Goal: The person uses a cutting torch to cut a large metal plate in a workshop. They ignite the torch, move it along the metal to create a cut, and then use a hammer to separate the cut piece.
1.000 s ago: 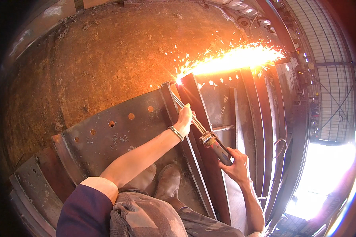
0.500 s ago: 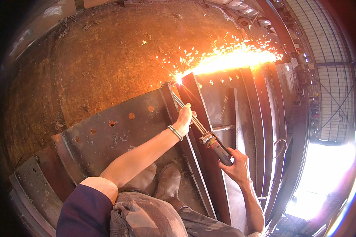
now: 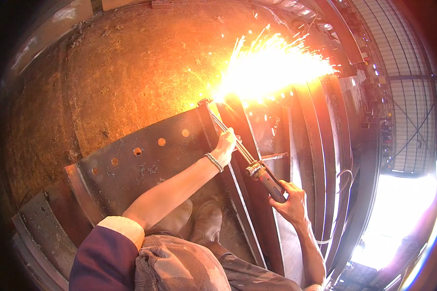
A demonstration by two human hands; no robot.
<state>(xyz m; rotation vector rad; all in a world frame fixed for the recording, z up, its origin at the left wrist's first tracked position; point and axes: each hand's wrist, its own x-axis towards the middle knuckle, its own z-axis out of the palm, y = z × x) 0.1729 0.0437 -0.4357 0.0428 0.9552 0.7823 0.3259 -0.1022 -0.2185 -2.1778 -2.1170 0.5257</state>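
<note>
A long cutting torch (image 3: pixel 250 162) runs from lower right up to its tip at the top edge of an upright steel beam (image 3: pixel 238 174). My right hand (image 3: pixel 290 201) is shut on the torch's dark handle. My left hand (image 3: pixel 225 145), with a bracelet at the wrist, rests on the beam's edge and steadies the torch's thin tubes. A bright burst of flame and sparks (image 3: pixel 269 65) sprays up and to the right from the tip. A dark steel plate with round holes (image 3: pixel 145 157) lies left of the beam.
Rusty brown ground (image 3: pixel 126 72) spreads beyond the plate. More long steel beams (image 3: pixel 320 145) lie side by side on the right. A thin hose (image 3: pixel 342 194) loops along them. My shoes (image 3: pixel 199 223) stand on the plate below my arm. Bright daylight glares at lower right.
The spark burst has grown larger and now shoots upward as well as right. Both hands and the torch hold nearly the same place.
</note>
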